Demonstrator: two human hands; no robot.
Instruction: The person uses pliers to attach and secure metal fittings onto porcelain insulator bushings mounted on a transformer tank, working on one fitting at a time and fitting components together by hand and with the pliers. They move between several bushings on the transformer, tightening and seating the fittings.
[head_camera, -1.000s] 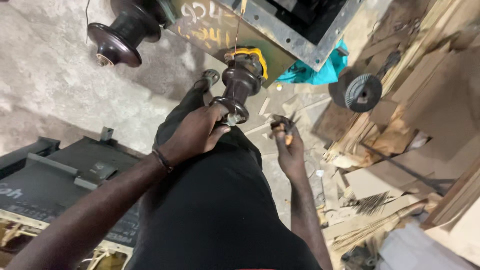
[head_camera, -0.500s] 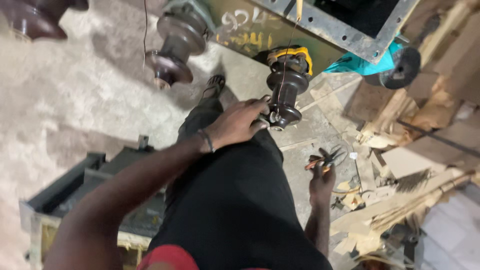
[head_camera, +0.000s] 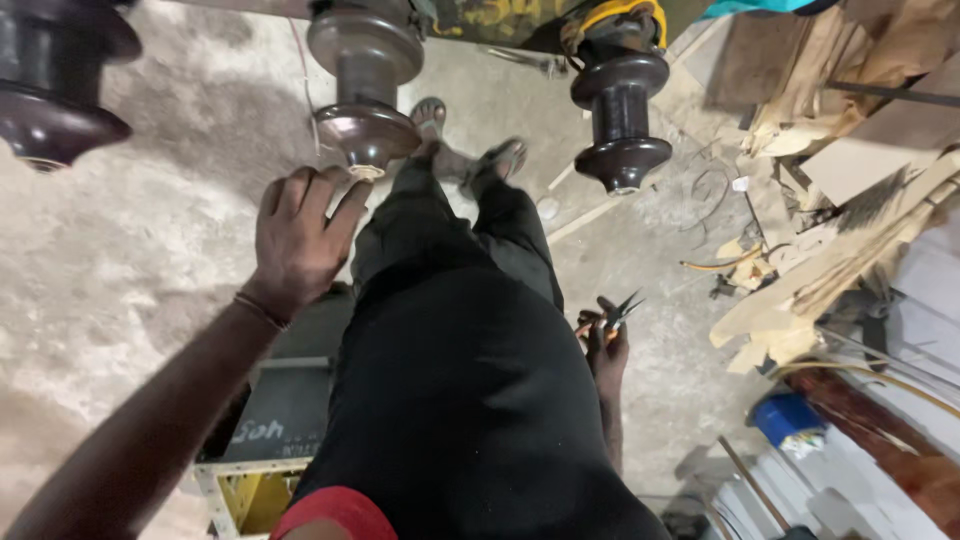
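Three dark brown ribbed insulators stick out of a metal casing at the top: the left insulator (head_camera: 62, 85), the middle insulator (head_camera: 366, 90) and the right insulator (head_camera: 618, 110). My left hand (head_camera: 298, 240) is raised just below the middle insulator's tip, fingers apart and fingertips nearly touching it, holding nothing. My right hand (head_camera: 606, 335) hangs low beside my black trousers and grips a pair of pliers (head_camera: 620, 312) with its jaws pointing up.
Below my left arm stands a dark metal box with a yellow frame (head_camera: 275, 430). Wood offcuts and planks (head_camera: 830, 250) are piled at the right, with a blue container (head_camera: 790, 420) near them. The floor is rough concrete (head_camera: 140, 260).
My left hand has left the right insulator and moved left to the middle one. My right hand with the pliers has dropped to my side. The view has swung left.
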